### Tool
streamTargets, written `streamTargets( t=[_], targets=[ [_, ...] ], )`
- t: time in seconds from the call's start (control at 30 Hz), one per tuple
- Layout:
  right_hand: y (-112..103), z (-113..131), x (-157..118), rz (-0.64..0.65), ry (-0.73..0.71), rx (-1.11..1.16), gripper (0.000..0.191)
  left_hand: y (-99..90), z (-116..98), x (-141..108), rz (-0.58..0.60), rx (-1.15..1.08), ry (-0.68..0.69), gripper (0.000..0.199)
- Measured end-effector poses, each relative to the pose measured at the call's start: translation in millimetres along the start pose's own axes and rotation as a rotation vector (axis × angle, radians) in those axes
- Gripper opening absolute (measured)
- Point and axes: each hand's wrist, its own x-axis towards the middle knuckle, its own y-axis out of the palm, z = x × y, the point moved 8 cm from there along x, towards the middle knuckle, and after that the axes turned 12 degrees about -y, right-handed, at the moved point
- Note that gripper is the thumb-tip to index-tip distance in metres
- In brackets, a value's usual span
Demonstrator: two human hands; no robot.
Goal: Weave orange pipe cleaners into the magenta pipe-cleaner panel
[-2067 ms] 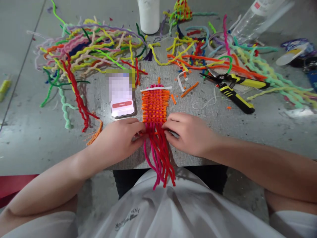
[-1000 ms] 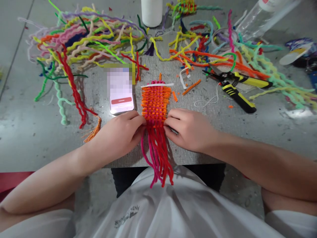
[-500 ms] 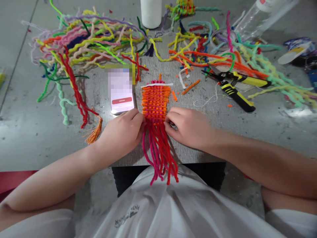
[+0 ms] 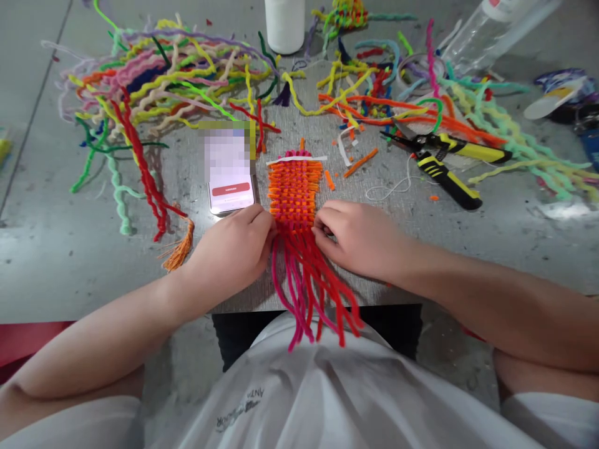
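Observation:
A small woven piece (image 4: 294, 193) of orange and magenta fuzzy strands lies flat on the table in front of me. Long loose red and magenta strands (image 4: 309, 280) hang from its lower end over the table edge, towards my shirt. Across its top runs a white strip (image 4: 297, 160). My left hand (image 4: 246, 240) pinches the lower left edge of the weave, fingers curled. At the lower right edge, my right hand (image 4: 349, 234) pinches it between thumb and fingers. The fingertips partly hide the edges they grip.
A phone (image 4: 230, 193) with a lit screen lies by my left hand. Black-and-yellow pliers (image 4: 444, 156) rest to the right. Heaped colourful strands (image 4: 178, 75), a white bottle (image 4: 285, 25) and a clear bottle (image 4: 482, 37) are at the back. An orange tassel (image 4: 180, 249) lies left.
The loose red and magenta strands have swung to the right and spread apart. Both hands keep their hold at the weave's lower edges, barely shifted.

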Motion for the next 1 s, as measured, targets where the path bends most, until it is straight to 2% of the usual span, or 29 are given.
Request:
streamTargets(
  t=[0.07,0.17,0.37,0.47,0.6,1.0],
  targets=[
    [-0.5,-2.1,0.4,-0.021,-0.012,-0.005,0.018,1.5,0.7,1.0,0.000,-0.035,0.013,0.022],
    [-6.3,-4.2,0.3,-0.120,-0.044,0.020,0.015,0.3,1.3,-0.2,-0.023,-0.071,0.019,0.022],
    [-18.8,-0.2,-2.2,-0.321,-0.169,0.050,0.019,-10.8,-0.6,-9.6,-0.151,-0.039,0.020,0.018],
    [-19.4,5.6,-0.3,-0.372,-0.291,0.073,0.015,-8.7,-1.6,-10.6,-0.125,-0.102,0.053,0.015],
    [-14.8,11.5,4.0,-0.359,-0.463,0.116,0.012,-0.1,-2.4,-6.0,-0.055,-0.243,0.076,0.017],
    [-13.5,6.9,8.7,-0.279,-0.496,0.111,0.014,4.0,-8.8,-4.4,-0.056,-0.323,0.170,0.019]
  ],
)
